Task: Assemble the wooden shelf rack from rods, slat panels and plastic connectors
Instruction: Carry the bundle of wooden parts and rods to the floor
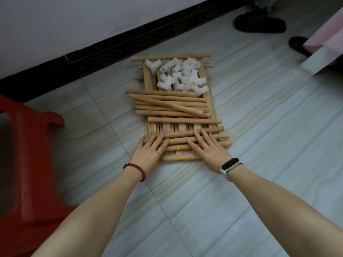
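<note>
Both hands lie flat, fingers straight and slightly spread — left hand (148,150), right hand (207,148) — on wooden rods (213,136). White plastic connectors (181,76) sit heaped on the slat panels' (178,127) far end.

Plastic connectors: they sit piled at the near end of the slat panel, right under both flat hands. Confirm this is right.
Not right. The head view shows the plastic connectors piled at the far end of the slat panel, toward the wall. Both flat hands, left hand and right hand, rest on wooden rods at the near end.
</note>
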The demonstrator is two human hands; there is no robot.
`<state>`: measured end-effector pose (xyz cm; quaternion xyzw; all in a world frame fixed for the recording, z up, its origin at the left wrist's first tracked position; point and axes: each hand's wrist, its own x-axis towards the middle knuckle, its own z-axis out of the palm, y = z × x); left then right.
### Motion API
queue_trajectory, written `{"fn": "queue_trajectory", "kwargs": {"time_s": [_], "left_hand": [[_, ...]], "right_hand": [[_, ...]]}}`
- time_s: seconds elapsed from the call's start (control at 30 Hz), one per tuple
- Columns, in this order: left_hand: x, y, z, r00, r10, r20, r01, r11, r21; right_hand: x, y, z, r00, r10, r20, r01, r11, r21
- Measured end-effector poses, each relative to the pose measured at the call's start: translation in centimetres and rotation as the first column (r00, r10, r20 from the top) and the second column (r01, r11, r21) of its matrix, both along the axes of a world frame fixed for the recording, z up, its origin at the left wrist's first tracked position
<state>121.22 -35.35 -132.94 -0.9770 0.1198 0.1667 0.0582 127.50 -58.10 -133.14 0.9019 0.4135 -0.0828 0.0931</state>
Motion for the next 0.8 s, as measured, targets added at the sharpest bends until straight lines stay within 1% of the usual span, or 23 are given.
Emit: {"fn": "queue_trajectory", "kwargs": {"time_s": [0.07, 0.2, 0.27, 0.33, 0.43, 0.5, 0.53, 0.6, 0.73, 0.8], "left_hand": [[0.0, 0.0, -0.1, 1.000, 0.012, -0.027, -0.011, 1.000, 0.011], [0.1, 0.1, 0.1, 0.995, 0.019, -0.101, -0.015, 0.999, 0.037], [0.2, 0.0, 0.8, 0.990, 0.028, -0.140, -0.027, 1.000, 0.009], [0.5, -0.2, 2.0, 0.982, 0.038, -0.185, -0.049, 0.997, -0.056], [0.5, -0.9, 5.2, 0.960, 0.087, -0.267, -0.132, 0.979, -0.155], [0.6, -1.1, 9.0, 0.958, 0.114, -0.264, -0.165, 0.970, -0.178], [0.5, -1.2, 10.7, 0.961, 0.127, -0.247, -0.174, 0.968, -0.182], [0.5, -1.0, 15.7, 0.964, 0.157, -0.214, -0.198, 0.963, -0.183], [0.3, 0.5, 26.5, 0.962, 0.242, -0.125, -0.265, 0.938, -0.223], [0.4, 1.6, 33.7, 0.956, 0.286, -0.065, -0.293, 0.917, -0.270]], "right_hand": [[0.0, -0.3, 0.0, 0.993, -0.023, -0.112, 0.019, 0.999, -0.039], [0.0, 0.2, 0.7, 0.978, -0.109, -0.176, 0.087, 0.988, -0.130], [0.1, 0.7, 1.5, 0.958, -0.163, -0.237, 0.127, 0.979, -0.160], [0.0, 1.3, 2.9, 0.909, -0.238, -0.342, 0.191, 0.968, -0.166], [-0.3, 2.0, 6.1, 0.808, -0.319, -0.496, 0.279, 0.948, -0.155], [-0.4, 2.4, 9.6, 0.758, -0.365, -0.540, 0.332, 0.929, -0.162], [-0.6, 2.6, 11.2, 0.745, -0.379, -0.549, 0.347, 0.923, -0.166], [-0.7, 3.0, 16.3, 0.728, -0.390, -0.564, 0.377, 0.915, -0.146], [-0.9, 4.2, 27.3, 0.725, -0.391, -0.567, 0.450, 0.892, -0.040], [-0.8, 5.3, 34.3, 0.726, -0.398, -0.561, 0.495, 0.868, 0.025]]}}
